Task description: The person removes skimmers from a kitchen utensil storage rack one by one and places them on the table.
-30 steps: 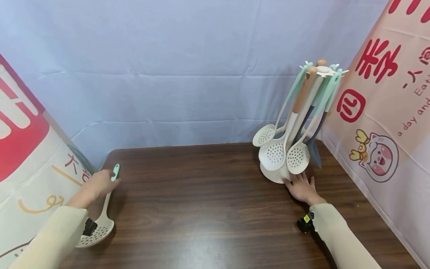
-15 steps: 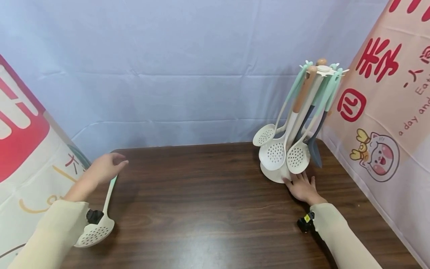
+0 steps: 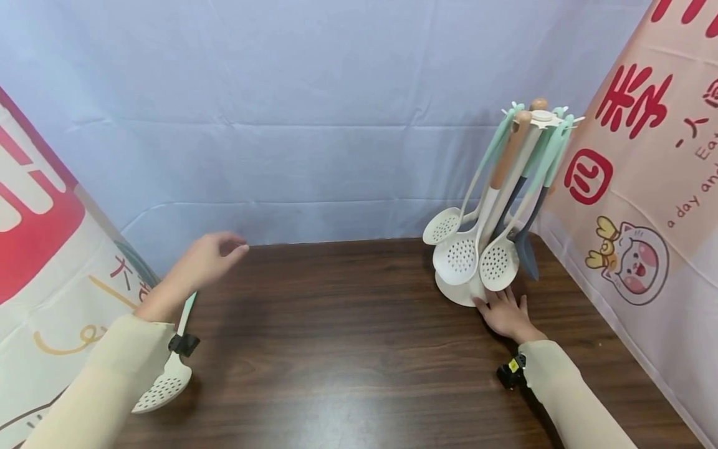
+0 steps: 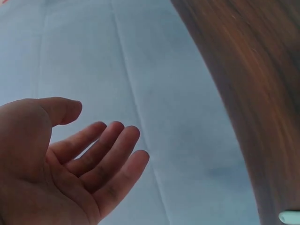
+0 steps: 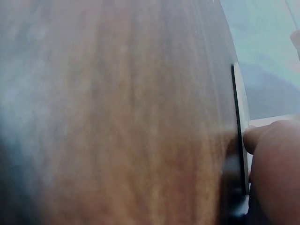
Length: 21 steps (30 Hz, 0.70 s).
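My left hand (image 3: 210, 262) hovers over the back left of the table, its fingers loosely bent and holding nothing. The left wrist view shows the bare palm of this hand (image 4: 89, 168). Below its forearm a white skimmer (image 3: 167, 385) with a mint-green handle lies on the table, partly hidden by sleeve and wrist camera. Only the tip of the mint handle (image 4: 290, 217) shows in the left wrist view. My right hand (image 3: 507, 317) rests with spread fingers at the white round base (image 3: 453, 293) of a utensil stand (image 3: 541, 116). In the right wrist view the thumb touches the base's rim (image 5: 240, 98).
Several utensils hang from the stand: a wooden-handled white skimmer (image 3: 455, 257), smaller mint-handled skimmers (image 3: 498, 265) and a dark grey utensil (image 3: 525, 254). The brown wooden table (image 3: 336, 337) meets a pale blue cloth (image 3: 314, 143) behind. Printed cloths (image 3: 634, 187) flank both sides.
My left hand has let go of the mint-handled skimmer, risen, and moved back and to the right. The skimmer stays on the table. The right hand has kept its place at the base.
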Each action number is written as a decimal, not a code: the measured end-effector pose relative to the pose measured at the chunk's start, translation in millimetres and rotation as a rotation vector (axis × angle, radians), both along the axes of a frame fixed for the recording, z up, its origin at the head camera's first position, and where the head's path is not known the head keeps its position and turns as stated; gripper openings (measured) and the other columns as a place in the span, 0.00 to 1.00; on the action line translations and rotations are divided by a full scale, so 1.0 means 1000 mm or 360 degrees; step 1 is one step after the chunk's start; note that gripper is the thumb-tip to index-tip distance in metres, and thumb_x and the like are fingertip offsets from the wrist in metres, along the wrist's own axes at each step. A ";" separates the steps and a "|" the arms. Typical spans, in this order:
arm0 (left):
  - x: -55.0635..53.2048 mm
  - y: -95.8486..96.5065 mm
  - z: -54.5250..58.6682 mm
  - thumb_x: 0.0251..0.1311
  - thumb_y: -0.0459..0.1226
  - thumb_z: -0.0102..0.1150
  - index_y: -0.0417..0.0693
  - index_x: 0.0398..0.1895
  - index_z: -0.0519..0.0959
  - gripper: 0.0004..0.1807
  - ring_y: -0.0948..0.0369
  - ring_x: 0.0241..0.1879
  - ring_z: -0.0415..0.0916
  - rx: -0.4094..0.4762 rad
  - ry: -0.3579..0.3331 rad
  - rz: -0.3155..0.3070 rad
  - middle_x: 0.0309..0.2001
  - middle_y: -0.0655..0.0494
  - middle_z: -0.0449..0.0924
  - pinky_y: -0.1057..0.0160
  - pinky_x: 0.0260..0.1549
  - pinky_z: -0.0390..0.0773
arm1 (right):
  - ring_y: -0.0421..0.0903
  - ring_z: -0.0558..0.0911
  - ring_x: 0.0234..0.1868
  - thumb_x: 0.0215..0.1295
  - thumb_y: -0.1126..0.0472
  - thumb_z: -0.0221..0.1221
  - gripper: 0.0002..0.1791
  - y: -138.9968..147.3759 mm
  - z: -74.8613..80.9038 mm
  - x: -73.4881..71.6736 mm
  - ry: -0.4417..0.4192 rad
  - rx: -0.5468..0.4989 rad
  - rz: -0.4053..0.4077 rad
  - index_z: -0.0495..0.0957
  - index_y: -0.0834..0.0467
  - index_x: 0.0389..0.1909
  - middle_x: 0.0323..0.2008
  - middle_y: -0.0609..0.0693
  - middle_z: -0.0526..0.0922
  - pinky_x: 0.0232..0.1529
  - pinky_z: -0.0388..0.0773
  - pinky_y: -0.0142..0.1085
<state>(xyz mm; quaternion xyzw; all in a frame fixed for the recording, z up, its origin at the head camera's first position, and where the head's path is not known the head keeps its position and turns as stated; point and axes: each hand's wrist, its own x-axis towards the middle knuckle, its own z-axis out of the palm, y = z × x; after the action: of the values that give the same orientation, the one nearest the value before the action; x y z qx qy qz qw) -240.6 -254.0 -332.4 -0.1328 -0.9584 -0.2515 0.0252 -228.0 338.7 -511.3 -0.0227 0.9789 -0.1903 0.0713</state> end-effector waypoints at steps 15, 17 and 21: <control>-0.015 0.059 0.009 0.75 0.43 0.56 0.41 0.58 0.81 0.18 0.46 0.51 0.82 0.0199 0.0046 -0.0153 0.53 0.44 0.84 0.45 0.52 0.79 | 0.78 0.39 0.74 0.82 0.40 0.38 0.42 0.000 -0.005 0.000 0.0029 -0.0023 -0.0018 0.48 0.70 0.78 0.75 0.78 0.40 0.65 0.27 0.76; -0.018 0.067 0.008 0.75 0.43 0.56 0.42 0.58 0.81 0.18 0.47 0.51 0.82 0.0239 0.0044 -0.0166 0.53 0.45 0.84 0.45 0.51 0.80 | 0.79 0.38 0.74 0.82 0.40 0.38 0.42 0.001 -0.005 -0.001 0.0019 -0.0020 -0.0011 0.48 0.71 0.78 0.75 0.79 0.39 0.65 0.27 0.77; -0.022 0.084 0.005 0.75 0.43 0.56 0.44 0.57 0.81 0.16 0.48 0.51 0.82 0.0312 0.0050 -0.0187 0.53 0.47 0.84 0.46 0.50 0.80 | 0.79 0.38 0.74 0.82 0.39 0.36 0.42 0.001 -0.005 -0.001 0.0011 -0.0010 -0.0006 0.47 0.70 0.78 0.75 0.79 0.38 0.65 0.27 0.76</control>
<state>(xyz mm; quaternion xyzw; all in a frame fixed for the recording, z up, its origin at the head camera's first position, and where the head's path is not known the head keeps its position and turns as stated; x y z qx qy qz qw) -262.7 -169.9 -327.2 -0.1895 -0.9193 -0.3428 0.0385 -229.2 339.8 -516.3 -0.0217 0.9786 -0.1934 0.0673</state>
